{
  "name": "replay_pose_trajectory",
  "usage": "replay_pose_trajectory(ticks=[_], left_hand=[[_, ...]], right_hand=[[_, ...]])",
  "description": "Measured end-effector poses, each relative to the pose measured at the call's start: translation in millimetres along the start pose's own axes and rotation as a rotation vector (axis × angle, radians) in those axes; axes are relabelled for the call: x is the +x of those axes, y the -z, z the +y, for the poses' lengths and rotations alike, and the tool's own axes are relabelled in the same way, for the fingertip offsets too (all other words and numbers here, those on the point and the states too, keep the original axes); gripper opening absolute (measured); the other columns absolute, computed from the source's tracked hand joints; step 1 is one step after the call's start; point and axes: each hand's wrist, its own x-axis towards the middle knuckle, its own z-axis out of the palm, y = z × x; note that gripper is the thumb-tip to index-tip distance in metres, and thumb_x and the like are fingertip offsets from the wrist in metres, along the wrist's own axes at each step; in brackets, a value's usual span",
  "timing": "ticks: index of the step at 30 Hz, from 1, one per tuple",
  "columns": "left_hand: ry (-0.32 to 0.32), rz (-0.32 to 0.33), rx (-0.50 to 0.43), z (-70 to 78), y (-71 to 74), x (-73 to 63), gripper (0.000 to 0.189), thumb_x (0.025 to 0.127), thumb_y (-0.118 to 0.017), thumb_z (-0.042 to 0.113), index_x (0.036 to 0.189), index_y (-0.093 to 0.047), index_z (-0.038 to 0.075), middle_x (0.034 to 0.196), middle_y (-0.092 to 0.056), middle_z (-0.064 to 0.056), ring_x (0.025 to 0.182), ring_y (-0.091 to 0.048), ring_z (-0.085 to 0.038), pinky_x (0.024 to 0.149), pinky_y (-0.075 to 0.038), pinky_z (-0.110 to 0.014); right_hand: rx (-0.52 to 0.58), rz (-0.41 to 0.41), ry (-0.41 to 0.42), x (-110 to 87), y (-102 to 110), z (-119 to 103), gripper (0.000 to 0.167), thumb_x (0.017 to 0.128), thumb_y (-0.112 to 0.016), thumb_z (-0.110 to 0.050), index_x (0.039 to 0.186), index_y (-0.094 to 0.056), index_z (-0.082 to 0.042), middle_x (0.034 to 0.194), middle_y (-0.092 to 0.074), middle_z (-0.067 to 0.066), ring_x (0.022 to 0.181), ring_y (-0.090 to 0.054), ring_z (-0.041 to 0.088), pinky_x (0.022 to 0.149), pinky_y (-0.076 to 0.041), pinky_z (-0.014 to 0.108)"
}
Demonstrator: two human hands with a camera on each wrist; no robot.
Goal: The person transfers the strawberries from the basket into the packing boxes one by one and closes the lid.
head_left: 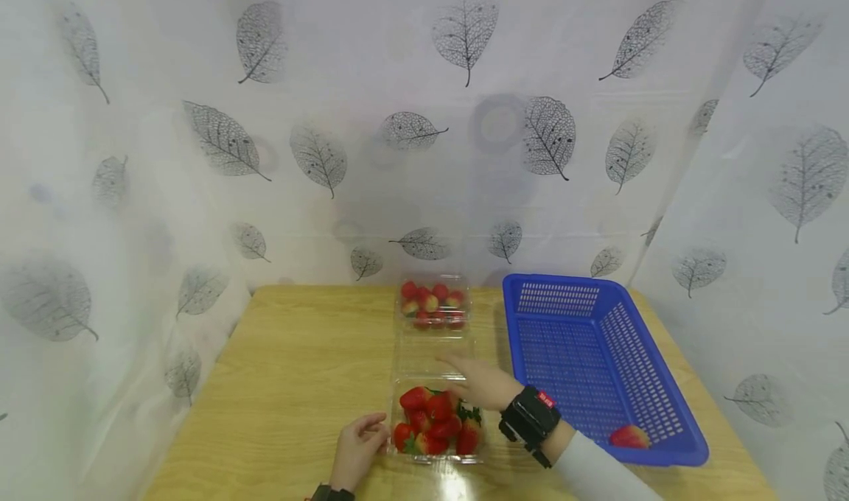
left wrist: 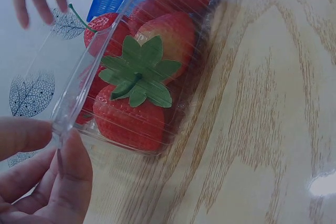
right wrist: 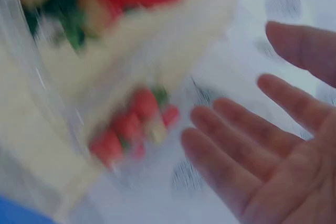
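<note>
A clear plastic box (left wrist: 79, 90) full of strawberries (head_left: 438, 427) rests on the table in front of me. At its near left corner my left hand (head_left: 361, 446) pinches the rim between thumb and fingers, as the left wrist view shows close up. My right hand (head_left: 487, 383) hovers over the far right part of this box, fingers spread and palm bare in the right wrist view. One large strawberry with a green leafy cap (left wrist: 137, 72) lies against the box's side wall. The right wrist view is blurred.
Farther back, a second clear box part holds smaller strawberries (head_left: 431, 302), with a clear plastic section (head_left: 431, 355) between it and the near box. On the right stands a blue basket (head_left: 557, 361) with a single strawberry (head_left: 630, 437) at its near end. A leaf-patterned curtain (head_left: 371, 206) hangs behind the table.
</note>
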Motion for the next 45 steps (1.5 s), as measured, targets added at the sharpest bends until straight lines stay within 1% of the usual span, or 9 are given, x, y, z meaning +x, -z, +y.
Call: replay_pose_trajectory(ticks=[4,7,11,15,23,30,34,39,45], left_hand=[[-0.002,-0.002,0.004,-0.9,0.4,0.6,0.036,0.085,-0.061,0.008,0.112,-0.053,-0.016,0.086,-0.063,-0.010,0.071,-0.060,-0.013,0.060,-0.052,-0.025],[0.000,-0.003,0.010,-1.2,0.4,1.1,0.037,0.086,-0.062,0.008,0.112,-0.053,-0.016,0.086,-0.063,-0.009,0.071,-0.060,-0.012,0.061,-0.052,-0.025],[-0.001,-0.002,0.010,-1.2,0.4,0.9,0.037,0.086,-0.062,0.009,0.112,-0.053,-0.016,0.087,-0.063,-0.010,0.072,-0.060,-0.013,0.061,-0.052,-0.025],[0.013,0.003,0.011,-0.9,0.2,1.1,0.036,0.086,-0.062,0.009,0.112,-0.054,-0.015,0.086,-0.063,-0.009,0.072,-0.060,-0.013,0.061,-0.052,-0.026],[0.017,0.010,0.017,-1.3,-0.7,0.9,0.034,0.085,-0.062,0.007,0.111,-0.055,-0.014,0.085,-0.062,-0.008,0.072,-0.060,-0.013,0.061,-0.052,-0.025],[0.013,0.006,0.004,-0.8,-0.4,0.6,0.036,0.085,-0.062,0.008,0.112,-0.054,-0.015,0.085,-0.062,-0.008,0.071,-0.060,-0.012,0.061,-0.053,-0.025],[0.013,0.003,0.001,-2.5,-0.5,1.3,0.037,0.085,-0.062,0.009,0.112,-0.054,-0.015,0.085,-0.062,-0.007,0.071,-0.060,-0.012,0.061,-0.053,-0.025],[0.029,0.005,0.007,-3.7,-1.0,2.4,0.037,0.085,-0.063,0.010,0.112,-0.054,-0.014,0.084,-0.062,-0.006,0.071,-0.060,-0.012,0.062,-0.052,-0.026],[0.044,0.010,0.015,-2.8,-0.9,2.9,0.038,0.085,-0.063,0.011,0.113,-0.054,-0.014,0.083,-0.062,-0.005,0.071,-0.060,-0.012,0.062,-0.052,-0.027]], right_hand=[[-0.029,0.202,-0.046,-5.7,32.6,10.2,0.053,0.086,-0.063,-0.016,0.134,-0.042,-0.007,0.128,-0.050,0.017,0.110,-0.054,0.031,0.090,-0.045,0.044],[-0.065,0.313,-0.083,-13.5,54.8,21.8,0.056,0.085,-0.064,-0.015,0.135,-0.041,-0.007,0.129,-0.047,0.019,0.117,-0.047,0.034,0.093,-0.042,0.048],[-0.092,0.372,-0.145,-28.2,75.8,42.8,0.059,0.084,-0.064,-0.012,0.136,-0.037,-0.005,0.134,-0.039,0.022,0.123,-0.038,0.039,0.094,-0.038,0.053],[-0.111,0.375,-0.230,-45.4,86.9,66.7,0.062,0.084,-0.063,-0.011,0.138,-0.034,-0.005,0.136,-0.034,0.026,0.124,-0.033,0.043,0.095,-0.034,0.058],[-0.148,0.282,-0.419,-82.8,91.5,104.1,0.063,0.083,-0.064,-0.013,0.136,-0.032,0.002,0.132,-0.031,0.035,0.116,-0.033,0.054,0.086,-0.035,0.065],[-0.130,0.097,-0.568,-109.1,84.7,129.7,0.066,0.077,-0.070,-0.018,0.128,-0.039,0.010,0.122,-0.039,0.041,0.108,-0.041,0.056,0.083,-0.040,0.062],[-0.069,-0.016,-0.639,-120.6,77.8,142.1,0.063,0.074,-0.072,-0.016,0.123,-0.044,0.012,0.119,-0.045,0.038,0.107,-0.044,0.053,0.083,-0.041,0.060],[-0.010,-0.111,-0.736,-132.5,66.9,152.4,0.059,0.070,-0.075,-0.014,0.118,-0.051,0.009,0.116,-0.050,0.034,0.104,-0.047,0.051,0.079,-0.043,0.058],[-0.052,-0.216,-0.771,-139.9,57.4,159.3,0.050,0.061,-0.080,-0.012,0.104,-0.059,0.001,0.100,-0.059,0.024,0.092,-0.055,0.043,0.072,-0.046,0.054]])
